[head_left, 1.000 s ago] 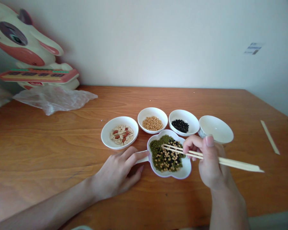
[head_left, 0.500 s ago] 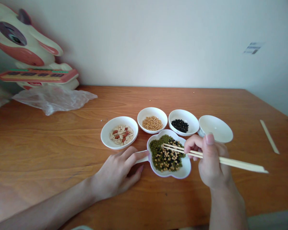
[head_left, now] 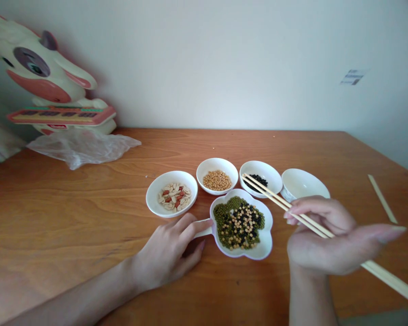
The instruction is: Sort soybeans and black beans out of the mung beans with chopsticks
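Left hand (head_left: 172, 251) grips dish handle (head_left: 203, 228) — right hand (head_left: 328, 251) holds chopsticks (head_left: 313, 224) (near black beans (head_left: 261, 179)).

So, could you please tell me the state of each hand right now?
Left hand: loosely closed on the handle of the flower-shaped dish.
Right hand: holding a pair of chopsticks, thumb sticking out.

The left forearm (head_left: 85, 292) slants in from the lower left; the left hand (head_left: 170, 251) is palm down, index finger (head_left: 199, 227) extended. The right hand (head_left: 329, 240) has bent fingers (head_left: 314, 206), thumb (head_left: 377, 234) stretched rightward.
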`<state>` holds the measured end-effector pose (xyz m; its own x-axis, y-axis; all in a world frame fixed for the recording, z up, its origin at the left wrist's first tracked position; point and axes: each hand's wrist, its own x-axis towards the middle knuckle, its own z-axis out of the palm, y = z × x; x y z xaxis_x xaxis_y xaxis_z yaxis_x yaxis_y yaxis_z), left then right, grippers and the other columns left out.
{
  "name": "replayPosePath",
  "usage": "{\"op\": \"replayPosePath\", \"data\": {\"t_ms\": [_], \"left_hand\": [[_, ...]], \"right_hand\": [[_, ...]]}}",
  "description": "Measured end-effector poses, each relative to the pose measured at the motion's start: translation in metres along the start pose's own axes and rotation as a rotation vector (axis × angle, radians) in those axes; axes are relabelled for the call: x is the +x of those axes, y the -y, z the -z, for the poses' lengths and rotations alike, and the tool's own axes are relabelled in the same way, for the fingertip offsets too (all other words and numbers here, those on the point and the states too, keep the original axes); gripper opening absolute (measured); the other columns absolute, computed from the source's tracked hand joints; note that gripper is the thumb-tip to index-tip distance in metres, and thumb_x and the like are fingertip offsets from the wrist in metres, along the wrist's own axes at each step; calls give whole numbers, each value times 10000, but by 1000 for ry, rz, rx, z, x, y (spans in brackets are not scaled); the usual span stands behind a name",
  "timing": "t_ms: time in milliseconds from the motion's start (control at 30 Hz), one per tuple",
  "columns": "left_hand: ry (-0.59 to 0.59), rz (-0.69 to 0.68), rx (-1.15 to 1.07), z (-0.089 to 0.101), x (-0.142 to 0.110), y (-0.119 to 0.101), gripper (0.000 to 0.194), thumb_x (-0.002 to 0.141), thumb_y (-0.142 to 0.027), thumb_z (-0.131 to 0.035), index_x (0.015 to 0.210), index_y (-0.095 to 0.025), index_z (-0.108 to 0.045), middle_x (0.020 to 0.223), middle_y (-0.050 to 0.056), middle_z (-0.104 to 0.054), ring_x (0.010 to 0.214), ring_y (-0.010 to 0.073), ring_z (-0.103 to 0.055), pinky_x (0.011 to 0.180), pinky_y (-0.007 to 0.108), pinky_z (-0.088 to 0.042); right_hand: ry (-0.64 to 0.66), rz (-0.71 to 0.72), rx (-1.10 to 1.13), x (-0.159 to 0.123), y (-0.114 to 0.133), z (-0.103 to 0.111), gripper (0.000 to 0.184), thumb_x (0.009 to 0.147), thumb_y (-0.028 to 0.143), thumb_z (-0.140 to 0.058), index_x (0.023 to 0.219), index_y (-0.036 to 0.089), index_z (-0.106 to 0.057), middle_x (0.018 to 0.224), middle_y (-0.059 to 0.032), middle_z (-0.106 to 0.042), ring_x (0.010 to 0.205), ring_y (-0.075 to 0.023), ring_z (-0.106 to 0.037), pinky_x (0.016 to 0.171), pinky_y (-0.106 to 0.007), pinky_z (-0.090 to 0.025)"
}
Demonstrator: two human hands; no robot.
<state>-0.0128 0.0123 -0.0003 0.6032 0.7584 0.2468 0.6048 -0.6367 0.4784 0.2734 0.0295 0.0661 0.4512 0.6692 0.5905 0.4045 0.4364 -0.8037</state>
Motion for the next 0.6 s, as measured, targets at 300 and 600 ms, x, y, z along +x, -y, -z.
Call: {"op": "replayPosePath", "data": {"t_ms": [300, 600], "left_hand": [[0, -8, 6, -1, 0, 0, 536, 1038, -182, -567, 1541, -319, -440, 1188, 70, -683, 968, 231, -751, 866, 422, -676], [-11, -21, 12, 0, 2, -1, 540, 1019, -164, -576, 1524, -304, -446, 1196, 75, -682, 992, 233, -746, 842, 398, -664]], "right_hand": [[150, -187, 144, -5, 5, -16, 856, 1030, 803, -180, 657, 218, -682, 553, -57, -596, 529, -196, -564, 515, -333, -406], [279, -98, 47, 7, -6, 20, 933, 989, 858, -108, 584, 225, -661, 511, -70, -585, 495, -198, -543, 485, -339, -396]]}}
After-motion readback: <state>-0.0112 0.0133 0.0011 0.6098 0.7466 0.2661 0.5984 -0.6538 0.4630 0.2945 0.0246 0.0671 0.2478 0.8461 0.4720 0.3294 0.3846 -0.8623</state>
